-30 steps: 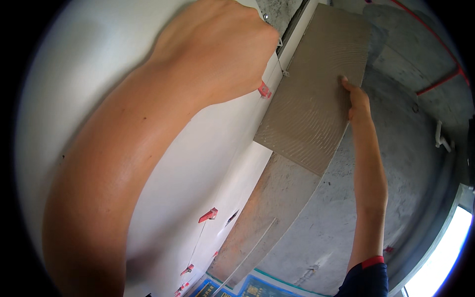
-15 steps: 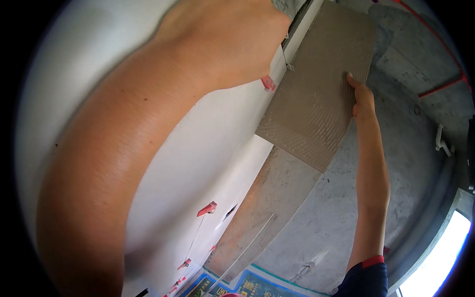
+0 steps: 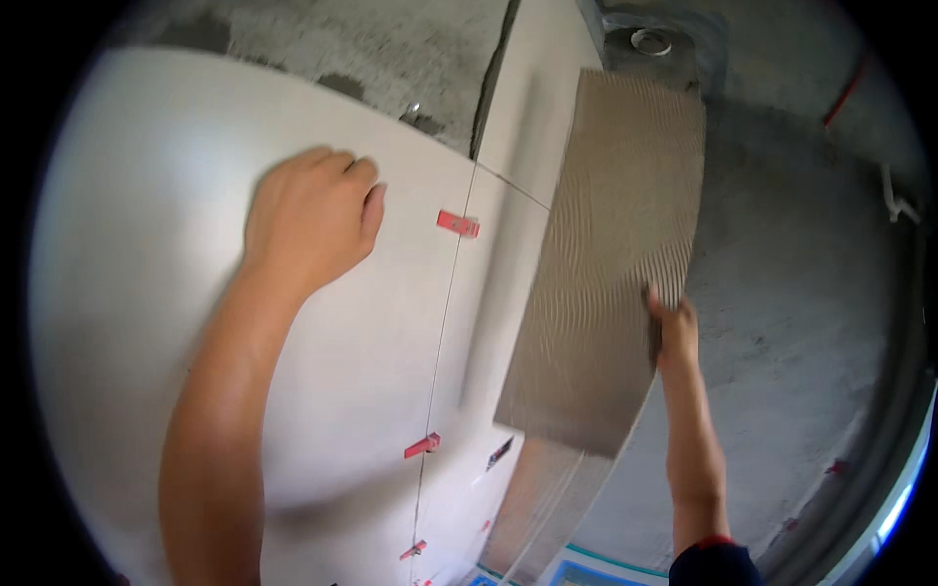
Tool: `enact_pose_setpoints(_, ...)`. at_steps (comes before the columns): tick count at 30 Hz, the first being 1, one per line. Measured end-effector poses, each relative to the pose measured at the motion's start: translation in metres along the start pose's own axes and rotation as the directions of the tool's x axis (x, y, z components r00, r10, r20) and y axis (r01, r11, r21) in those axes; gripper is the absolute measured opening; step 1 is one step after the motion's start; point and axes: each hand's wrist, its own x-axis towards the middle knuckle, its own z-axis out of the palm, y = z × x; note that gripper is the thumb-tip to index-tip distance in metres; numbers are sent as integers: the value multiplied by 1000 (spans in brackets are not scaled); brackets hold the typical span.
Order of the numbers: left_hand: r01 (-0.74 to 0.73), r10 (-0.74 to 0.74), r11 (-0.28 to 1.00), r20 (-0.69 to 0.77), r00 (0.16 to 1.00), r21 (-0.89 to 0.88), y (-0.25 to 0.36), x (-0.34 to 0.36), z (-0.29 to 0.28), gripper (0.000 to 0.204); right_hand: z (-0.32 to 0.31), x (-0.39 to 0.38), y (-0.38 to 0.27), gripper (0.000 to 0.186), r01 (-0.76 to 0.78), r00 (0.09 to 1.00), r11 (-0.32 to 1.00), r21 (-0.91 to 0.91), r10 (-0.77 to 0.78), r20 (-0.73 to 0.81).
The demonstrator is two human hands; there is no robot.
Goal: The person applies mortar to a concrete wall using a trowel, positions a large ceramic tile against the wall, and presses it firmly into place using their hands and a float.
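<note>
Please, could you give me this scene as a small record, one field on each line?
Left hand: fingers curled, palm hidden, before white panels; contact unclear
Right hand: holds the right edge of a grey-brown panel, thumb on its ridged face
Fixtures: red clips on the white panels
Background: grey wall; bent white pipe at right

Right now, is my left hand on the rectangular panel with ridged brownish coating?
No, your right hand holds the panel; your left hand is in front of smooth white tile.

Round pipe opening [image 3: 651, 42], bent white pipe [image 3: 891, 195], red line [image 3: 846, 98]
</note>
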Motion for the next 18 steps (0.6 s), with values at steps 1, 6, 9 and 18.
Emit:
enact_pose_setpoints(1,19,-19,1000,5,1000,7,3,2,-1,18,-22,-18,23,40,-18,1000,999,35,18,-1)
enact_pose_setpoints(6,217,-203,974,167,965,-70,27,9,-10,23,-105,-140,105,26,-226,974,957,183,217,69)
enact_pose_setpoints(9,138,-134,971,33,990,-197,83,14,-38,37,-135,-198,144,31,-221,964,952,213,180,194)
enact_pose_setpoints(18,326,-24,919,794,608,-222,202,20,-112,85,-162,-280,178,40,-622,558,741,251,194,807)
